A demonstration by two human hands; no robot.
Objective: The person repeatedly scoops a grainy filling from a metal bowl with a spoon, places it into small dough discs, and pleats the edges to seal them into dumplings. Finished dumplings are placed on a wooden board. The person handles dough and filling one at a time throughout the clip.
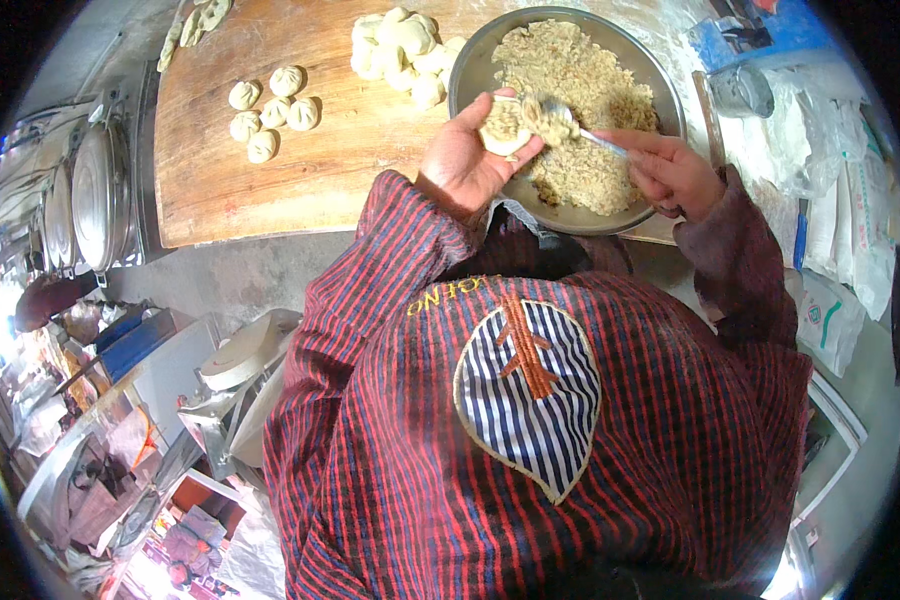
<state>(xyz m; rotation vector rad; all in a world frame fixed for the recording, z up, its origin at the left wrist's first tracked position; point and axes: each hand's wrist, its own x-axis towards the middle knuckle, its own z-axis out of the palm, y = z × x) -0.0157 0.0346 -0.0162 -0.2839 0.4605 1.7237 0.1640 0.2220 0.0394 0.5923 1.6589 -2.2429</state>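
Note:
My left hand (467, 168) cradles a round dough wrapper (498, 145) with some filling on it, over the near left rim of a large metal bowl (467, 62). In my right hand (673, 172) is the handle of a metal spoon (602, 142). Its head, loaded with crumbly filling (550, 118), meets the edge of the wrapper. More of the pale brown filling (600, 75) covers the bowl's bottom. Several pleated buns (276, 110) sit in a group on the wooden board (220, 185) at the left. A heap of dough pieces (398, 45) lies beside the bowl.
Dough strips (192, 25) lie at the board's far left corner. To the right of the bowl are a metal cup (742, 92) and clear plastic bags (805, 140). Round metal lids (102, 195) stand at the left, past the board's edge.

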